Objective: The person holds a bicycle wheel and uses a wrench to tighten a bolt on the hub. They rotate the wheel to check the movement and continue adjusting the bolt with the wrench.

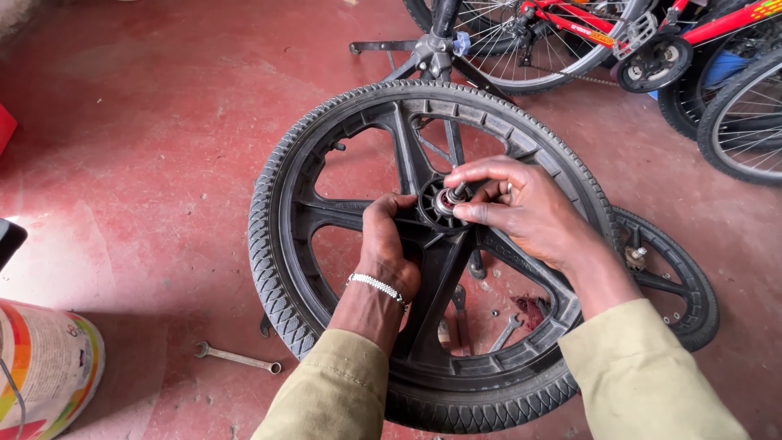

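Fingers of the right hand (pixel 521 208) pinch the metal hub fitting (pixel 449 200) at the centre of the black plastic wheel (pixel 432 253), thumb below and forefinger above, so the grip is narrow and closed on that small part. A ring shows on 1 finger of this hand. The fitting sits just left of the palm, right at the fingertips. The left hand (pixel 389 244) wraps around a spoke just left of the hub, fingers curled tight on the plastic, with a beaded bracelet (pixel 377 286) at the wrist. Both arms wear khaki sleeves.

The wheel has 5 broad spokes and a knobbly tyre, and it is held above the red floor (pixel 147 163), filling the middle of the view. Behind its right edge lies a smaller black wheel (pixel 680 285). Through the spokes, a spanner (pixel 507 332) and a few small loose parts show on the floor. Another spanner (pixel 236 358) lies on the floor to the lower left, near a colourful bucket (pixel 45 371). Red bicycles (pixel 619 37) stand at the top right.
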